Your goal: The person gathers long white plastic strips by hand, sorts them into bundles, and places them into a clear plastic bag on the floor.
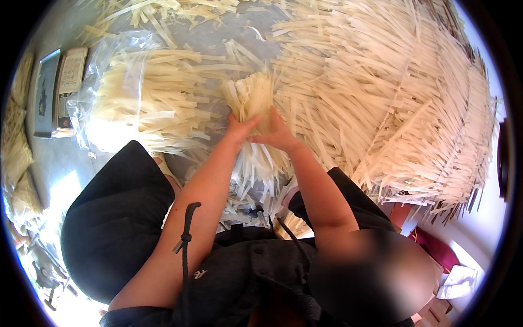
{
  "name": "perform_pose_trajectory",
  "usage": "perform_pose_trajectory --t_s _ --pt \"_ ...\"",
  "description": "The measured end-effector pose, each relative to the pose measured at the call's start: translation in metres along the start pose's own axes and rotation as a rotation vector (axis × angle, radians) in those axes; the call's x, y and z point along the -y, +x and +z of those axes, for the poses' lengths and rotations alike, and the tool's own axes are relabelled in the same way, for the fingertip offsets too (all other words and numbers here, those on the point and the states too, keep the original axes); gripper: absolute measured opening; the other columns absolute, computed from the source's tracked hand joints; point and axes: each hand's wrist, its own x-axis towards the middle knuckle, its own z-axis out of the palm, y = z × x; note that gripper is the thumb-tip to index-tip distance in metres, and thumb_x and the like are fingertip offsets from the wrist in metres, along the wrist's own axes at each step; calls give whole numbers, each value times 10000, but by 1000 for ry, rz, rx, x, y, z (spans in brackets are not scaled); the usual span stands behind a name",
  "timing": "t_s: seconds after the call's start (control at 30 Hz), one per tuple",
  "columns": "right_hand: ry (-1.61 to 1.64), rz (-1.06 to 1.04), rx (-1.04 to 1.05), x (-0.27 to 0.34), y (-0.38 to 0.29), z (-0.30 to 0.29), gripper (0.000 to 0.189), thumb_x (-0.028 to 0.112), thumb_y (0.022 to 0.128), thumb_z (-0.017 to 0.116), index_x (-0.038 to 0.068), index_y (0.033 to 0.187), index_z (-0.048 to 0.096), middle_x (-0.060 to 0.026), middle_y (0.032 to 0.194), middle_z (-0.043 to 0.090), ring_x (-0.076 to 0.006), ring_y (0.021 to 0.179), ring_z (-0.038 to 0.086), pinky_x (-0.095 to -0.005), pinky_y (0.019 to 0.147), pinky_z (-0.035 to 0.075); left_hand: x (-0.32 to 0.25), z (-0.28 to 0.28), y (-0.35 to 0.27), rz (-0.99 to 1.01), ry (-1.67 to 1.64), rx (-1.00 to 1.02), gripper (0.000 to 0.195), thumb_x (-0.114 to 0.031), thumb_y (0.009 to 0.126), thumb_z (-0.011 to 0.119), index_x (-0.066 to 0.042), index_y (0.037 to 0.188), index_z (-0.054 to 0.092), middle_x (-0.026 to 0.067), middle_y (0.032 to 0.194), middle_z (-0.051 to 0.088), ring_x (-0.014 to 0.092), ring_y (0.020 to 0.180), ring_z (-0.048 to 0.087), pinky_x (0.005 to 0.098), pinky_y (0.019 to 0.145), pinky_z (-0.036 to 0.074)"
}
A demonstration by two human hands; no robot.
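Note:
A bundle of pale yellow flat dried strips (252, 94), like wide dried noodles, is gathered between my two hands. My left hand (242, 128) clasps its left side with the thumb across the front. From the right, my right hand (278, 134) grips it, thumb pointing left. The fingers behind the bundle are hidden. Above the hands the strip ends stand fairly even; below them, loose ends (259, 163) fan out between my knees. To the left, a clear plastic bag (79, 112) lies around a pile of similar strips (163, 90).
A large heap of strips (359, 94) covers the right side, up to a white wall (470, 229). More strips (163, 10) are scattered on the grey floor (192, 34) at the top. An electronic scale (70, 77) stands at far left. Maroon fabric (435, 249) lies at lower right.

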Motion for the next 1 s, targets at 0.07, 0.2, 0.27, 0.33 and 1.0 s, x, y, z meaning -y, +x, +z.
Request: perform_pose_trajectory --t_s 0.07,0.2,0.27,0.33,1.0 --pt "18 51 31 17 -8 4 1470 563 506 877 -105 1465 -14 -320 1508 154 -392 1422 198 -399 1154 231 -17 5 -15 -85 -3 -18 1093 -348 673 861 18 1434 168 194 1369 441 302 1242 484 393 968 466" --pt "-26 40 11 23 -9 11 1474 554 488 887 -94 1469 -3 -307 1501 180 -403 1414 208 -401 1145 249 -23 7 -12 -132 192 55 1167 -507 674 818 72 1420 133 222 1373 437 316 1251 484 399 998 437" --pt "40 -44 -78 12 -3 18 1431 546 509 877 -77 1474 22 -290 1488 217 -410 1392 240 -415 1128 274 -22 11 -4 -131 327 100 1063 -519 694 787 69 1370 214 224 1320 473 319 1209 510 399 965 450" --pt "96 -76 -199 11 -1 30 1346 529 567 850 -41 1482 43 -268 1463 261 -416 1350 294 -437 1095 311 -16 13 0 -134 451 98 966 -530 714 756 65 1320 296 227 1266 509 322 1168 536 399 931 464" --pt "-341 261 -486 49 2 59 1188 285 654 806 133 1527 13 -196 1184 452 -369 1113 482 -419 916 463 -288 -88 -126 634 1844 222 454 -420 880 576 -100 1199 620 130 1153 650 303 1089 599 409 916 473"
